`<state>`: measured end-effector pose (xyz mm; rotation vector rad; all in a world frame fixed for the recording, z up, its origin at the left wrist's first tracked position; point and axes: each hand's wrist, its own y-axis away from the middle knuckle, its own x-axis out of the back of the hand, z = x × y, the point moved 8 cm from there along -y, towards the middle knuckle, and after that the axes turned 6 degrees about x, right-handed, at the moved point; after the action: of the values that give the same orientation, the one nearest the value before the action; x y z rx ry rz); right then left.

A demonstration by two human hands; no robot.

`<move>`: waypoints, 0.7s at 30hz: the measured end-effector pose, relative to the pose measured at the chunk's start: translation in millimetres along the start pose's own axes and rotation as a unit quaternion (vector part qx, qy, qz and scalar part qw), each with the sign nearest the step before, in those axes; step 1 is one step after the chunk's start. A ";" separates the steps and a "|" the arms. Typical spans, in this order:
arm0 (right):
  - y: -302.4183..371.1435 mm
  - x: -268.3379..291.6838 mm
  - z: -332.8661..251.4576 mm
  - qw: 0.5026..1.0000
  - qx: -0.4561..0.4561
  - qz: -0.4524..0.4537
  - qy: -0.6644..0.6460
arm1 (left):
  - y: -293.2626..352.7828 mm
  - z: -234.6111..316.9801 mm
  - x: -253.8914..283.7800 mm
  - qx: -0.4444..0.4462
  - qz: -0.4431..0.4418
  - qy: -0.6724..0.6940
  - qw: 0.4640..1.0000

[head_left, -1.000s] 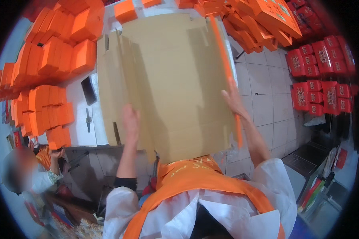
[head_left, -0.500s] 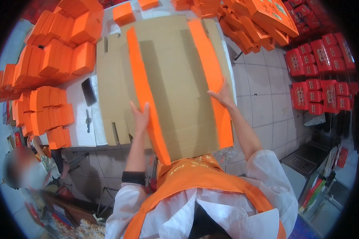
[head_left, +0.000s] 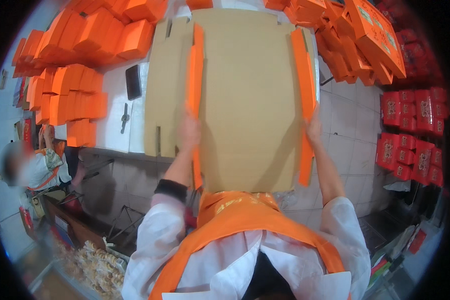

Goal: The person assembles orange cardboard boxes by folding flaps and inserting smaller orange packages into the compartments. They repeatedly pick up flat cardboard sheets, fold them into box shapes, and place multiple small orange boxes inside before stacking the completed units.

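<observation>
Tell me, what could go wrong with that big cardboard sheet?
The left hand and right hand are at the raised orange flaps; uneven pressure might crease them. The cardboard sheet comes close to the orange apron, so leaning in could nudge it. The tilted orange boxes at the upper right might slide if bumped.

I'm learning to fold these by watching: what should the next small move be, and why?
I'd probably press the left orange flap and right orange flap slightly inward: the left hand and right hand are at them, and both flaps stand raised along the brown panel instead of lying flat on it.
</observation>
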<state>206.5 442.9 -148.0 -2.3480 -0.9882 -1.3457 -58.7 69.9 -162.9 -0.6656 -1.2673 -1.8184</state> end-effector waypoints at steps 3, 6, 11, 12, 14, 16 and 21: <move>1.1 2.4 -21.2 0.998 0.056 0.012 0.039 | 28.7 41.9 11.2 -0.219 0.181 -0.105 0.953; 15.0 6.3 -48.7 0.982 0.148 0.002 0.116 | 42.0 30.6 3.9 -0.248 0.144 0.012 0.958; 56.1 -10.9 -23.2 0.943 0.212 -0.104 0.234 | 78.9 -6.2 -12.2 -0.430 -0.006 -0.183 0.884; 68.7 -13.9 -9.6 0.939 0.227 -0.148 0.212 | 89.5 -11.3 -8.4 -0.465 -0.041 -0.180 0.866; 96.2 -14.0 4.9 0.928 0.258 -0.213 0.167 | 103.5 -25.1 -1.9 -0.488 -0.110 -0.197 0.843; 113.3 -0.4 -4.3 0.914 0.298 -0.247 0.123 | 105.2 -39.5 2.0 -0.468 -0.172 -0.238 0.833; 164.5 19.4 7.5 0.849 0.330 -0.369 0.187 | 115.1 -53.3 -10.7 -0.519 -0.050 -0.424 0.740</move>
<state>328.3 334.3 -118.5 -1.1612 -1.9276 -1.2946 45.3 3.5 -131.7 -2.2764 -0.6033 -2.3352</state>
